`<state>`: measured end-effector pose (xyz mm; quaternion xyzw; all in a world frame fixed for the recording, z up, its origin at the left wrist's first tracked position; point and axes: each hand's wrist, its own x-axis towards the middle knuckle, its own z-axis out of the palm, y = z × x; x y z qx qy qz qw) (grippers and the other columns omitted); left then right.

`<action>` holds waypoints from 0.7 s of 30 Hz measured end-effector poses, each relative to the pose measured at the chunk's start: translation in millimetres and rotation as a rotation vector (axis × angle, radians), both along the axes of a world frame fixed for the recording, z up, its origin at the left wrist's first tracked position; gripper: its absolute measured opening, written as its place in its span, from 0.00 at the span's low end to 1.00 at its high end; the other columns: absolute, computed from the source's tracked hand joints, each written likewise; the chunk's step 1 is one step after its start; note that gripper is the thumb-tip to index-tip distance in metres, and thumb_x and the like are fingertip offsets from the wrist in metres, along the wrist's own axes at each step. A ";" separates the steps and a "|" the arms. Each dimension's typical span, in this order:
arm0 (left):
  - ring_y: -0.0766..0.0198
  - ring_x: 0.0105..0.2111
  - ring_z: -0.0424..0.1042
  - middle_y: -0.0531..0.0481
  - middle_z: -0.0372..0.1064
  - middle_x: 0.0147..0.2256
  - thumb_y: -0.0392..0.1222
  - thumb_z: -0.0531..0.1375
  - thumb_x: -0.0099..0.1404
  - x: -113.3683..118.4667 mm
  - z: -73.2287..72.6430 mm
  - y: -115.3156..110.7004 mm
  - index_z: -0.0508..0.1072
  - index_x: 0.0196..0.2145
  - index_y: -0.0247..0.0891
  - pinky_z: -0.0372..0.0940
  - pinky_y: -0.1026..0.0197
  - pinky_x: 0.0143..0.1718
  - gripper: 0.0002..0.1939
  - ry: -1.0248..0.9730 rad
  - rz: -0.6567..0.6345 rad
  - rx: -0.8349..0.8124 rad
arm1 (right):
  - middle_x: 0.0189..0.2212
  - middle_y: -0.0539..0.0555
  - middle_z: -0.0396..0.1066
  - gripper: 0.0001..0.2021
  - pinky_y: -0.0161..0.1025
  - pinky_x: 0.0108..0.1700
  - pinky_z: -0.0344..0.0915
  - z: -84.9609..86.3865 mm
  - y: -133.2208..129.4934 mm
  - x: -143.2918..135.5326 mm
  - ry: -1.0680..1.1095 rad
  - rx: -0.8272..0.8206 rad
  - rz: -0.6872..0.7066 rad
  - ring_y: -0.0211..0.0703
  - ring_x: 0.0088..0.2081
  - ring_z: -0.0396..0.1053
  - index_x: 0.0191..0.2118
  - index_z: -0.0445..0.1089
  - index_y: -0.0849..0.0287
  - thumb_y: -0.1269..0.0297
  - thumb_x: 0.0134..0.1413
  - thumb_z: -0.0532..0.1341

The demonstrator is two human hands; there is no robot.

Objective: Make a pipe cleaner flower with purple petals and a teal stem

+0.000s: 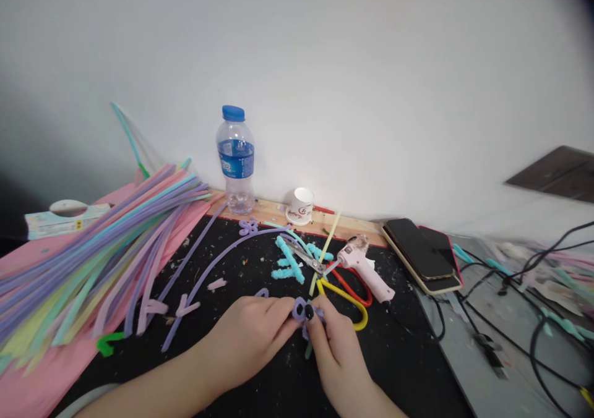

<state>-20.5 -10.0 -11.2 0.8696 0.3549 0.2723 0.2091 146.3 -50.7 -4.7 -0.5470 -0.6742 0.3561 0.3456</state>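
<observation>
On the far left, a thick bundle of pipe cleaners (153, 226) spills over a pink sheet (34, 381); the loose ends could snag on a passing sleeve and drag others along. A long purple stem (223, 251) curves across the black worktop (394, 368), close enough to the left forearm to be swept aside. Behind it, the water bottle (236, 158) stands upright near the wall and might topple if the stems beside it are pulled hard.

The left hand (248, 337) is closed to a narrow pinch on a looped purple piece (299, 310), out in front of the body. Such soft loops could squash or untwist if the fingers press unevenly. Past the turquoise twists (290, 260), the right hand (341, 350) pinches the same piece; its knuckles are near the scissors (359, 316), so a careless shift might knock them. The pink glue gun (366, 269) lies against them, and its nozzle, if hot, could mark the turquoise fuzz. Farther right, tangled cables (482, 269) run near two phones (422, 251); a tug could shift either.
</observation>
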 end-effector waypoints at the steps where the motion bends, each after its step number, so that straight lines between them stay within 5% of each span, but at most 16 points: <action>1: 0.62 0.25 0.72 0.49 0.73 0.26 0.40 0.51 0.66 0.3 -0.3 -0.4 0.71 0.34 0.39 0.66 0.63 0.29 0.09 0.008 0.007 -0.003 | 0.22 0.46 0.54 0.11 0.34 0.26 0.50 -0.1 -0.2 -0.4 -0.009 0.003 0.008 0.36 0.23 0.53 0.29 0.55 0.57 0.66 0.63 0.45; 21: 0.63 0.23 0.70 0.51 0.70 0.23 0.36 0.48 0.67 2.4 -4.6 -2.7 0.67 0.28 0.38 0.60 0.63 0.25 0.13 0.225 -0.045 0.051 | 0.21 0.45 0.52 0.10 0.34 0.24 0.47 -3.7 2.4 -2.4 -0.088 0.024 0.067 0.35 0.21 0.53 0.28 0.50 0.55 0.70 0.61 0.44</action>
